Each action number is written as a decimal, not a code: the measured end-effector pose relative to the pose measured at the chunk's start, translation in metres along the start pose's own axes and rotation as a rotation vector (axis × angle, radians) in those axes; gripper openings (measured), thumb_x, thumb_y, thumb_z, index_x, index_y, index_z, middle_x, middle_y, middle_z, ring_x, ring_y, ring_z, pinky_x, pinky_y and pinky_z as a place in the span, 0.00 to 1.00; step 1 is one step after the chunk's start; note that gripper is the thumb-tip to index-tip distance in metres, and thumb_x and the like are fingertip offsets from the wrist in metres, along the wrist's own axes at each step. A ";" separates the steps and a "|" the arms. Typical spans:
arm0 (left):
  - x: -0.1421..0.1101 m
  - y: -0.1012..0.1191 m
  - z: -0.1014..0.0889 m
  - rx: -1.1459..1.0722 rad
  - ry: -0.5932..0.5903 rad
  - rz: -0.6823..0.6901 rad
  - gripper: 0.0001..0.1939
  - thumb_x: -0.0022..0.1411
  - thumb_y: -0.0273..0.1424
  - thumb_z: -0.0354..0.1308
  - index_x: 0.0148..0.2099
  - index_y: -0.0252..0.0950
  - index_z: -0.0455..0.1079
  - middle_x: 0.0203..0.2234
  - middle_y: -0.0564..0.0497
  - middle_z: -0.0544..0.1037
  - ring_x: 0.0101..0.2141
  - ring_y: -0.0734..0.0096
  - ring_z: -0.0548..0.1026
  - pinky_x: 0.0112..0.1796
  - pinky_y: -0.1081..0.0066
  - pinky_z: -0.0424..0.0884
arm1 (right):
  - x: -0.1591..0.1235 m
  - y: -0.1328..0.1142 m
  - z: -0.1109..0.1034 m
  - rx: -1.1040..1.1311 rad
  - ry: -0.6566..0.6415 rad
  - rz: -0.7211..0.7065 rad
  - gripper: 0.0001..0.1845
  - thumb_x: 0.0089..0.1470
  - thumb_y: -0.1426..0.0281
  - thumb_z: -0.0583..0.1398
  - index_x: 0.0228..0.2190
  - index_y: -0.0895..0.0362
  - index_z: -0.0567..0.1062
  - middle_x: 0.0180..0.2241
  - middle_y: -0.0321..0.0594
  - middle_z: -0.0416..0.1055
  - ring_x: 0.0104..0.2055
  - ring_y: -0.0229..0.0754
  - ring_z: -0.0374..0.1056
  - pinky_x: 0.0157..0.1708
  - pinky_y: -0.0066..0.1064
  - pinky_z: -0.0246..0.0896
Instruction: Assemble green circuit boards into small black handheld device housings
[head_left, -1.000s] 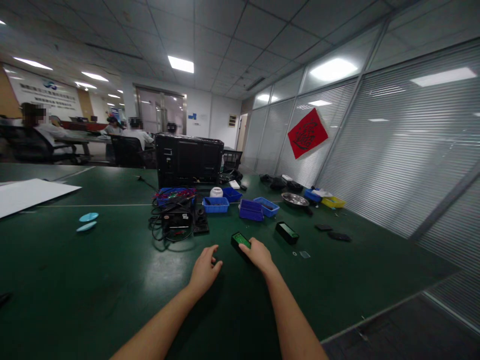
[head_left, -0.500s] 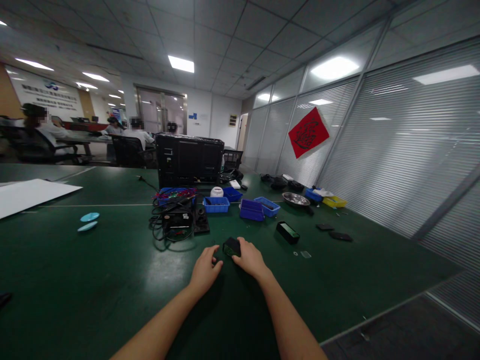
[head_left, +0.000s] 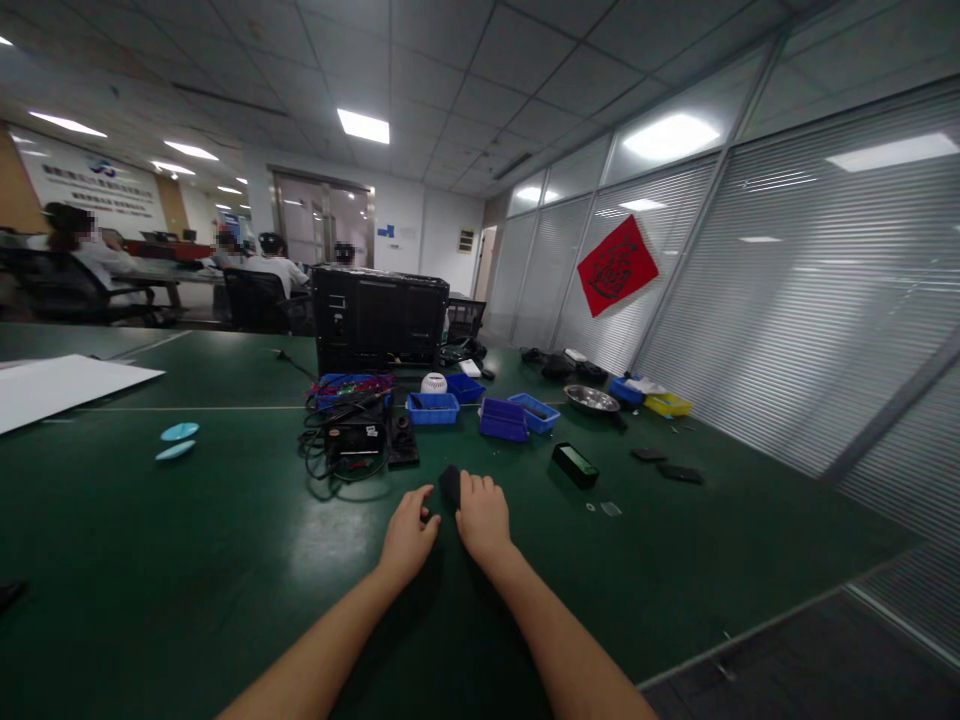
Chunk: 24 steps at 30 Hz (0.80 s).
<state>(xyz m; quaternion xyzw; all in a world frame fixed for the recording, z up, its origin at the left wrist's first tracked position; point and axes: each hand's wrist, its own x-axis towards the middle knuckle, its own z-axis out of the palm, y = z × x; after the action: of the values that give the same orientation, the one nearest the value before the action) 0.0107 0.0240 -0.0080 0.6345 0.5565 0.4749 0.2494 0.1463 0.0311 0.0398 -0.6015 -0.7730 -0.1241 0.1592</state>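
Observation:
My right hand [head_left: 484,515] is wrapped over a black box-shaped housing [head_left: 449,485]. Only the housing's dark outer face shows past the fingers; the green circuit board inside is turned out of sight. Just left of it is my left hand [head_left: 409,530], with thumb and fingers parted and nothing between them. A second black housing [head_left: 574,466], with a pale green panel on top, lies to the right on the green table. Near it are a small white ring [head_left: 590,507] and a clear flat piece [head_left: 611,509].
Beyond my hands are a dark blue bin [head_left: 503,420], blue trays [head_left: 433,409], a baseball [head_left: 433,383] and a cable-wrapped black device [head_left: 354,440]. A metal bowl [head_left: 592,399] and flat black pieces [head_left: 680,473] lie right. Light blue pieces [head_left: 177,450] lie left. People sit behind.
My right hand has rolled the housing over to the left, so its green board has gone from view and its dark outside shows. My left hand has stayed almost in place.

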 end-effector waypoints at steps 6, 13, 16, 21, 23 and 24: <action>0.011 -0.008 -0.006 -0.246 0.148 -0.189 0.19 0.47 0.21 0.50 0.45 0.34 0.64 0.38 0.46 0.72 0.35 0.72 0.72 0.40 0.68 0.68 | -0.011 -0.029 -0.002 -0.049 0.097 -0.140 0.19 0.50 0.70 0.55 0.45 0.61 0.66 0.41 0.51 0.64 0.41 0.49 0.57 0.36 0.39 0.53; 0.015 -0.012 -0.007 -0.463 0.203 -0.325 0.19 0.47 0.19 0.48 0.43 0.35 0.64 0.38 0.46 0.72 0.37 0.73 0.73 0.37 0.72 0.70 | -0.009 -0.023 -0.008 0.259 0.149 -0.075 0.10 0.52 0.67 0.53 0.33 0.57 0.71 0.36 0.44 0.67 0.40 0.44 0.58 0.39 0.34 0.53; 0.014 -0.011 -0.007 -0.451 0.171 -0.326 0.19 0.48 0.20 0.48 0.45 0.34 0.63 0.39 0.45 0.72 0.37 0.73 0.72 0.36 0.72 0.70 | 0.001 0.000 -0.006 0.518 0.189 0.117 0.13 0.55 0.69 0.47 0.31 0.57 0.71 0.34 0.41 0.68 0.38 0.40 0.61 0.40 0.30 0.54; 0.008 -0.005 -0.006 -0.267 0.079 -0.171 0.17 0.51 0.26 0.51 0.46 0.34 0.64 0.38 0.46 0.73 0.37 0.71 0.72 0.42 0.67 0.68 | 0.013 0.027 0.011 0.781 0.072 0.314 0.15 0.53 0.68 0.47 0.34 0.58 0.71 0.35 0.42 0.70 0.37 0.40 0.65 0.38 0.30 0.59; 0.006 -0.002 -0.005 -0.209 0.029 -0.129 0.19 0.51 0.28 0.52 0.48 0.34 0.64 0.42 0.44 0.72 0.39 0.69 0.72 0.42 0.66 0.67 | 0.014 0.024 0.019 0.868 0.025 0.293 0.14 0.51 0.68 0.49 0.32 0.58 0.72 0.34 0.42 0.71 0.38 0.41 0.66 0.39 0.31 0.60; 0.006 -0.002 -0.005 -0.186 0.017 -0.119 0.19 0.52 0.29 0.52 0.48 0.33 0.64 0.44 0.43 0.72 0.40 0.67 0.72 0.43 0.65 0.67 | 0.013 0.020 0.022 0.925 -0.007 0.278 0.13 0.51 0.67 0.49 0.31 0.58 0.72 0.33 0.41 0.72 0.36 0.40 0.67 0.37 0.31 0.61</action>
<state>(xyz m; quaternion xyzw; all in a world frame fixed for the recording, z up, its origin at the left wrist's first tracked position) 0.0048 0.0289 -0.0053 0.5705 0.5487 0.5142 0.3304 0.1609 0.0558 0.0244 -0.5657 -0.6599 0.2573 0.4223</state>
